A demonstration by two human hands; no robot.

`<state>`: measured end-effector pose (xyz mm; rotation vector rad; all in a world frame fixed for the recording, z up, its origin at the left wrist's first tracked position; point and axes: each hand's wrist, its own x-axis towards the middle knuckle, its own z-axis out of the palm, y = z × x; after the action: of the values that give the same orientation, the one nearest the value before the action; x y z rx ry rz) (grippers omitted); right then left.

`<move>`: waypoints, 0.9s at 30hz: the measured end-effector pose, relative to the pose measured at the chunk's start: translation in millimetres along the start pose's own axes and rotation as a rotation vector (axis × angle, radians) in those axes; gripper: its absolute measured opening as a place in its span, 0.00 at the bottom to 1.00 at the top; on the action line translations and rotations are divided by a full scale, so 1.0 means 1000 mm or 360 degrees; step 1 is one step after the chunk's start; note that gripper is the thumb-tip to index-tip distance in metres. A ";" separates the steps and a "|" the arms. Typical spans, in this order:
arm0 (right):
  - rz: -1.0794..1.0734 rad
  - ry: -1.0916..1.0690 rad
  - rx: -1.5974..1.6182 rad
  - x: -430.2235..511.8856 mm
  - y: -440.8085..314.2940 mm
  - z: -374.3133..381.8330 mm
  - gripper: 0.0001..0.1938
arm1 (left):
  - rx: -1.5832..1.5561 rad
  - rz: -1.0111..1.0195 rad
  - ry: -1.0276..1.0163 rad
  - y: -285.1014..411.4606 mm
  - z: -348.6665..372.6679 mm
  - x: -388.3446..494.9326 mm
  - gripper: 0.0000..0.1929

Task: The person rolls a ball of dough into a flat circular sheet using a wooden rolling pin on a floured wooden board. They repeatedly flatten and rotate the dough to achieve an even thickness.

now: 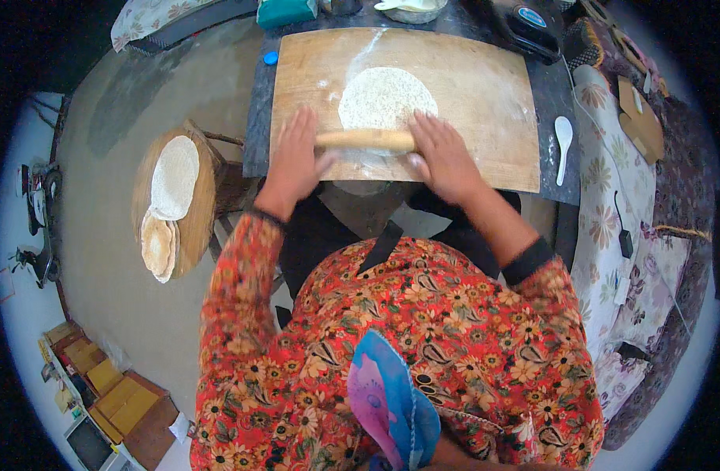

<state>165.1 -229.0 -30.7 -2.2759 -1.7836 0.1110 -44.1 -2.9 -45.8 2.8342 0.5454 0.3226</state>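
A wooden rolling pin lies crosswise over the near edge of a thin round flatbread dough. My left hand covers the pin's left end, fingers stretched forward and thumb toward me. Over the right end rests my right hand, its fingers also pointing ahead; both hands are a little blurred. Under the dough is a wooden board dusted with white flour, which thickens into a streak beyond the dough.
A round wooden stool at left bears a pale flatbread and browned flatbreads. On the dark table are a white spoon, a blue cap, a bowl and a black appliance. A patterned sofa stands right.
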 end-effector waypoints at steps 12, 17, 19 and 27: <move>-0.0005 0.0273 0.0035 0.057 0.061 0.020 0.28 | 0.0116 -0.0130 0.0116 0.001 0.005 0.036 0.40; -0.0140 0.0176 0.0093 -0.027 0.030 0.009 0.28 | 0.0018 -0.0003 -0.0139 0.038 -0.012 -0.044 0.44; -0.0098 0.0145 0.0114 -0.021 0.031 0.007 0.27 | -0.0009 0.0017 -0.0055 0.034 -0.008 -0.040 0.44; 0.0140 0.0168 -0.0075 0.032 0.056 0.021 0.28 | 0.0107 -0.0163 0.0039 0.011 0.008 0.025 0.43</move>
<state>221.7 -207.2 -61.7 -2.3468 -1.6516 -0.0350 -15.5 -4.6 -46.5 2.8565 0.7169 0.3261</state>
